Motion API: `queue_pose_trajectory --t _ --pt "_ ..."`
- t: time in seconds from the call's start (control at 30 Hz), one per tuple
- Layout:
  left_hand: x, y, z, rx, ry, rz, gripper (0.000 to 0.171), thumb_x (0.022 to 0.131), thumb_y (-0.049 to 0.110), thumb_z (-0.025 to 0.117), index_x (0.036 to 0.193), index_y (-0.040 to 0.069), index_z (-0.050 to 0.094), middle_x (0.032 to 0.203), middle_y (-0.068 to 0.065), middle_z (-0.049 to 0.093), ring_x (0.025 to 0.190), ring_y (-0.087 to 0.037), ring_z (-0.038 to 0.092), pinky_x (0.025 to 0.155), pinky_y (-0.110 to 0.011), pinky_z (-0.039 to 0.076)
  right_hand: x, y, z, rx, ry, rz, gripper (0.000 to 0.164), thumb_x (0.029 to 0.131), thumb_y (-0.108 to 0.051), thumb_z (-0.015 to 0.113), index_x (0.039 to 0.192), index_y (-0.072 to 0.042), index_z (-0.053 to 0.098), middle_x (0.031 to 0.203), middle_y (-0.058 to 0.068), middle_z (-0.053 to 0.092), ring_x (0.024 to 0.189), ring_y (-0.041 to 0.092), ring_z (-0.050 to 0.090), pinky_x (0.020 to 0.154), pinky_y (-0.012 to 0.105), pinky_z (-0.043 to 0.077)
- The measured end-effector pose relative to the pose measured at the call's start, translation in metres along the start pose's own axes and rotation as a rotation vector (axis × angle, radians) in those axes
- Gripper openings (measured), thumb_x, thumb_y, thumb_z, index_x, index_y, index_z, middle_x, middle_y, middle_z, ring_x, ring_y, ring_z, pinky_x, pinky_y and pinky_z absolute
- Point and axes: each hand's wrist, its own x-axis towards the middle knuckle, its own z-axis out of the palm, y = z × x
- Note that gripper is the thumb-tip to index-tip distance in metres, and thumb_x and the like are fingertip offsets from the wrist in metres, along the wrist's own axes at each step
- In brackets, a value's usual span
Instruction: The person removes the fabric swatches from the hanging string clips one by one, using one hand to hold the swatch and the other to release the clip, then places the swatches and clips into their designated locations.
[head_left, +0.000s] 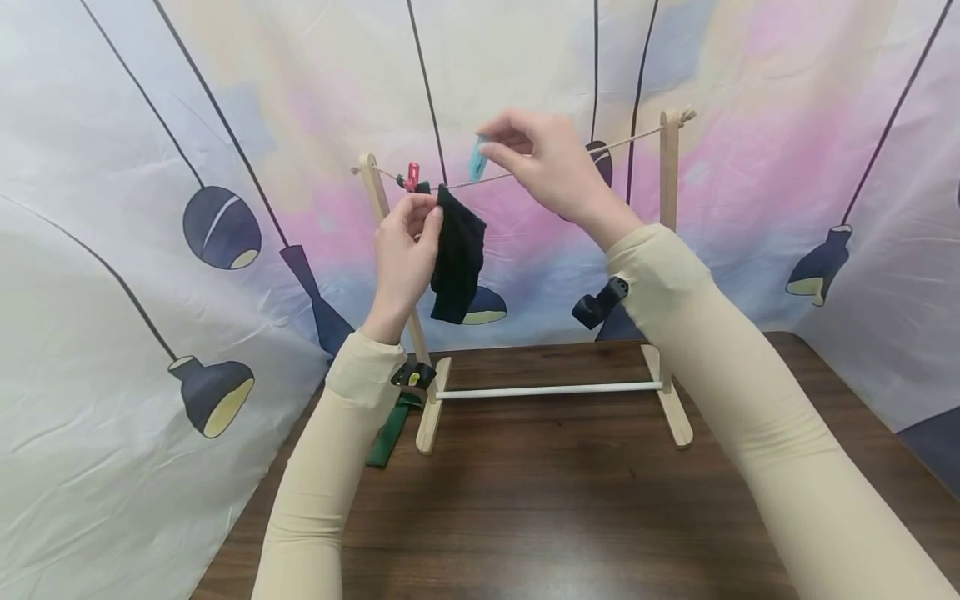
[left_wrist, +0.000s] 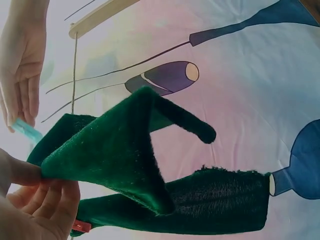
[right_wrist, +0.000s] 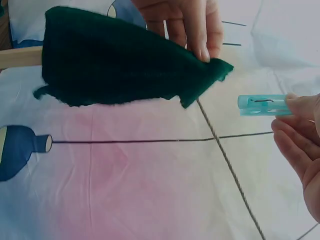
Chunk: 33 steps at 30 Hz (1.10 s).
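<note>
My left hand (head_left: 405, 242) pinches the top edge of a dark green cloth (head_left: 459, 258), which hangs down at the rope (head_left: 630, 140) of a small wooden stand. In the left wrist view this cloth is folded and pointed. Another length of green cloth (left_wrist: 225, 202) hangs beside it, with a red clothespin (head_left: 412, 177) at its top end on the rope. Between thumb and fingertips, my right hand (head_left: 543, 158) holds a light blue clothespin (right_wrist: 260, 104). That clothespin is just above the rope, to the right of the pinched cloth and apart from it.
Wooden posts (head_left: 669, 179) carry the rope, and a white crossbar (head_left: 547, 390) joins their feet. A green strip of cloth (head_left: 386, 437) lies on the brown table (head_left: 555, 500) by the left foot. Behind hangs a backdrop (head_left: 300, 100) printed with lamps.
</note>
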Motion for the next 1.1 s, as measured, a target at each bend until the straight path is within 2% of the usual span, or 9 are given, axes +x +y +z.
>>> queue_pose_trajectory --t 0.2,0.33,0.53,0.67,0.77,0.9,0.97,1.1 --pt "-0.006 -0.005 -0.007 0.025 -0.007 0.008 0.021 0.104 0.016 0.057 0.116 0.000 0.064 0.106 -0.014 0.071 0.079 -0.023 0.067 0.078 -0.027 0.056 -0.015 0.009 -0.015 -0.024 -0.006 -0.009 0.032 0.102 -0.023 0.063 0.128 -0.004 0.064 0.120 0.006 0.069 0.114 0.016 0.065 0.100 0.025 0.049" --pt "-0.012 -0.012 -0.016 0.056 -0.031 0.004 0.022 0.104 0.018 0.058 0.116 0.001 0.065 0.108 -0.015 0.071 0.084 -0.025 0.071 0.084 -0.032 0.058 -0.030 0.017 -0.028 -0.007 -0.002 0.007 0.032 0.101 -0.020 0.063 0.129 -0.003 0.063 0.116 0.007 0.070 0.112 0.019 0.067 0.098 0.027 0.050" --pt "-0.023 -0.022 -0.038 0.127 -0.050 0.032 0.021 0.103 0.016 0.059 0.115 0.000 0.065 0.111 -0.017 0.070 0.096 -0.028 0.070 0.092 -0.041 0.056 -0.054 0.028 -0.050 -0.058 0.024 0.024 0.032 0.100 -0.018 0.065 0.129 -0.003 0.064 0.115 0.009 0.071 0.104 0.016 0.068 0.093 0.024 0.052" --pt "-0.030 -0.027 -0.056 0.190 -0.048 0.035 0.021 0.103 0.017 0.060 0.114 0.000 0.067 0.111 -0.016 0.071 0.095 -0.027 0.070 0.091 -0.043 0.056 -0.072 0.037 -0.066 -0.086 0.032 0.067 0.033 0.100 -0.017 0.065 0.130 -0.003 0.065 0.118 0.014 0.070 0.104 0.013 0.067 0.090 0.021 0.052" --pt "-0.037 -0.032 -0.070 0.236 -0.041 0.025 0.021 0.102 0.017 0.061 0.114 0.001 0.068 0.108 -0.016 0.072 0.090 -0.026 0.072 0.087 -0.037 0.057 -0.089 0.043 -0.079 -0.108 0.009 0.124 0.037 0.101 -0.022 0.064 0.134 -0.006 0.063 0.122 0.015 0.068 0.108 0.019 0.067 0.090 0.019 0.051" --pt "-0.047 -0.041 -0.090 0.289 -0.036 0.003 0.023 0.102 0.019 0.061 0.114 0.001 0.070 0.104 -0.016 0.072 0.086 -0.028 0.073 0.080 -0.018 0.055 -0.112 0.051 -0.096 -0.178 -0.002 0.165 0.040 0.101 -0.028 0.063 0.137 -0.010 0.062 0.126 0.014 0.066 0.113 0.026 0.066 0.092 0.017 0.049" --pt "-0.052 -0.046 -0.102 0.319 -0.037 -0.010 0.025 0.103 0.021 0.060 0.115 0.001 0.069 0.103 -0.017 0.073 0.081 -0.029 0.071 0.072 -0.010 0.050 -0.122 0.055 -0.103 -0.205 0.005 0.169 0.039 0.101 -0.027 0.063 0.137 -0.010 0.062 0.126 0.014 0.066 0.112 0.016 0.065 0.091 0.015 0.049" --pt "-0.064 -0.054 -0.125 0.376 -0.034 -0.052 0.027 0.104 0.024 0.058 0.117 0.002 0.069 0.103 -0.017 0.072 0.084 -0.028 0.068 0.072 -0.007 0.043 -0.143 0.063 -0.118 -0.230 0.005 0.186 0.039 0.101 -0.025 0.064 0.137 -0.010 0.063 0.126 0.014 0.065 0.102 -0.010 0.057 0.086 0.007 0.045"
